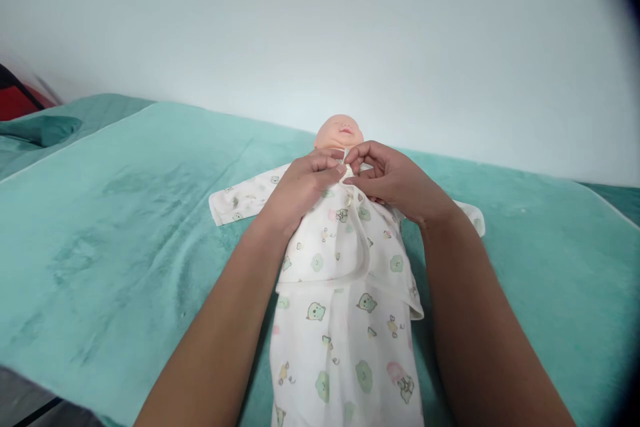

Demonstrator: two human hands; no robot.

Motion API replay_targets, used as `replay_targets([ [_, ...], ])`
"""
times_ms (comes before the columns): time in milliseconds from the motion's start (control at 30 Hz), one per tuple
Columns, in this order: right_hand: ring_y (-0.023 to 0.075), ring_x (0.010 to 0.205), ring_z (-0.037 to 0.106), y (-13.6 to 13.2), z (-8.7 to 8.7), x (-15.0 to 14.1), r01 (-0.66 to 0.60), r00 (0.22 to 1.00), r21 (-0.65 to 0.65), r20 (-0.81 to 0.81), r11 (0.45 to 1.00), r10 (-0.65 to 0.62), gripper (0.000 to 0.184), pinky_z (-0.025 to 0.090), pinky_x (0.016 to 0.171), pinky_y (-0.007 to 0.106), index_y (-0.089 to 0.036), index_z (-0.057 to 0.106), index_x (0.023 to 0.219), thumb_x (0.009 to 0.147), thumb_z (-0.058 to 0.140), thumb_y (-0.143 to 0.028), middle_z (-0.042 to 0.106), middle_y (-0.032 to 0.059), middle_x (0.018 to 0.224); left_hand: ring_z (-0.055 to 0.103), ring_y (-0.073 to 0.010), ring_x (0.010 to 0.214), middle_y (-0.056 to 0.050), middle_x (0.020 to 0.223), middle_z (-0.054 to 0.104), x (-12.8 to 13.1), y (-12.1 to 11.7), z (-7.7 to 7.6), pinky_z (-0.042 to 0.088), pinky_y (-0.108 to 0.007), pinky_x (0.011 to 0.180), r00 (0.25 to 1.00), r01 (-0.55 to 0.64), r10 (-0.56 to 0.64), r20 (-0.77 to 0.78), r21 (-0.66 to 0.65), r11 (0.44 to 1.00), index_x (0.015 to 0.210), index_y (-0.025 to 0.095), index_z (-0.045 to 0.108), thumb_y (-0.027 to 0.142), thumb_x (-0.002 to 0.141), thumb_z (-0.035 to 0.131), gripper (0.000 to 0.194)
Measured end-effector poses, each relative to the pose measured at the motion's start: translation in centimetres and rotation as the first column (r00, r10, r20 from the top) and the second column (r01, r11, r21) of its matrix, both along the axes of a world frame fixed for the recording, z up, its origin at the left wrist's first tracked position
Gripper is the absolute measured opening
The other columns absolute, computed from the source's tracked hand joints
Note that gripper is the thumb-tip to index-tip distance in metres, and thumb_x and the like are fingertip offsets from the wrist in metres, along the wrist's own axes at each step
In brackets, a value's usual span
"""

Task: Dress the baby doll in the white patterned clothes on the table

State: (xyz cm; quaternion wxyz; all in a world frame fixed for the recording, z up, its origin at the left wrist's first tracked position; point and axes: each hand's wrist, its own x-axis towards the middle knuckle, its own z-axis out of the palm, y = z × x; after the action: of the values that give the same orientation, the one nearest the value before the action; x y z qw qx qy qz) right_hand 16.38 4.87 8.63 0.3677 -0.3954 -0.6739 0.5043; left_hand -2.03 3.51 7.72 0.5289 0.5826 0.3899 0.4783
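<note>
Lying on back, under doll's head point(341, 130): wearing printed top point(323, 247), w/ front overlap running down below head. Pinching collar edge point(347, 172) just below head, betw. thumb & fingers of L hand point(306, 180), prob. to hold cloth steady. Curling fingers of R hand point(393, 177) at same spot; can't tell, from this angle, if gripping cloth or only touching. Pointing head toward wall point(320, 33), likely for easy access to front. Stretching one sleeve point(247, 195) out below & L of head, other sleeve point(473, 217) below & R, partly hiding behind R forearm point(470, 273); prob. leaving chest clear. Overlapping printed lower garment point(345, 347) farther below head w/ top's hem. Resting on green cloth point(125, 213), spreading both sides of head, prob. for padding.
</note>
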Motion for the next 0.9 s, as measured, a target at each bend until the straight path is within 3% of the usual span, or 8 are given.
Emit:
replay_targets([
  [133, 0.0049, 0.055, 0.038, -0.5, 0.6, -0.2, -0.001, 0.998, 0.023, 0.065, 1.000, -0.001, 0.025, 0.029, 0.043, 0.021, -0.026, 0.059, 0.101, 0.081, 0.074, -0.025, 0.046, -0.0022, 0.091, 0.054, -0.0261, 0.127, -0.005, 0.136, 0.059, -0.1, -0.1, 0.0, 0.042, -0.039, 0.104, 0.997, 0.019, -0.016, 0.080, -0.036, 0.999, 0.073, 0.018, 0.071, 0.029, 0.083, 0.068, 0.015],
  [333, 0.0059, 0.058, 0.038, -0.2, 0.3, -0.1, -0.018, 0.999, 0.024, 0.034, 1.000, 0.017, 0.027, 0.031, 0.046, 0.022, -0.027, 0.059, 0.102, 0.081, 0.075, -0.026, 0.047, -0.0021, 0.091, 0.056, -0.0252, 0.124, -0.005, 0.138, 0.057, -0.1, 0.1, -0.4, 0.044, -0.037, 0.101, 0.991, 0.046, -0.038, 0.128, -0.063, 0.997, 0.073, 0.018, 0.073, 0.031, 0.081, 0.072, 0.016],
  [500, 0.0058, 0.057, 0.036, 0.0, 0.0, 0.0, -0.023, 1.000, 0.041, 0.021, 0.999, 0.022, 0.028, 0.030, 0.047, 0.023, -0.027, 0.060, 0.103, 0.080, 0.076, -0.027, 0.048, -0.0026, 0.091, 0.055, -0.0274, 0.125, -0.006, 0.137, 0.058, 0.0, 0.0, -0.2, 0.044, -0.039, 0.103, 0.995, -0.008, 0.014, 0.099, -0.068, 0.998, 0.073, 0.017, 0.073, 0.030, 0.082, 0.071, 0.016],
  [733, 0.0085, 0.066, 0.042, 0.0, -0.2, -0.1, 0.003, 1.000, 0.074, -0.005, 0.997, -0.002, 0.027, 0.037, 0.056, 0.024, -0.026, 0.063, 0.101, 0.078, 0.077, -0.026, 0.049, -0.0029, 0.086, 0.049, -0.0271, 0.134, -0.003, 0.144, 0.055, -0.5, -0.2, 0.0, 0.041, -0.040, 0.109, 0.988, 0.127, -0.128, 0.090, 0.023, 0.992, 0.077, 0.019, 0.073, 0.026, 0.087, 0.062, 0.017],
  [900, 0.0089, 0.065, 0.042, 0.1, -0.4, 0.0, -0.023, 0.999, 0.047, -0.044, 0.999, 0.025, 0.031, 0.035, 0.054, 0.024, -0.024, 0.064, 0.102, 0.075, 0.079, -0.026, 0.051, -0.0018, 0.087, 0.050, -0.0294, 0.134, -0.003, 0.145, 0.055, -0.6, -0.1, 0.0, 0.041, -0.043, 0.109, 0.994, 0.095, -0.094, 0.059, -0.004, 0.995, 0.074, 0.019, 0.071, 0.027, 0.085, 0.063, 0.016],
])
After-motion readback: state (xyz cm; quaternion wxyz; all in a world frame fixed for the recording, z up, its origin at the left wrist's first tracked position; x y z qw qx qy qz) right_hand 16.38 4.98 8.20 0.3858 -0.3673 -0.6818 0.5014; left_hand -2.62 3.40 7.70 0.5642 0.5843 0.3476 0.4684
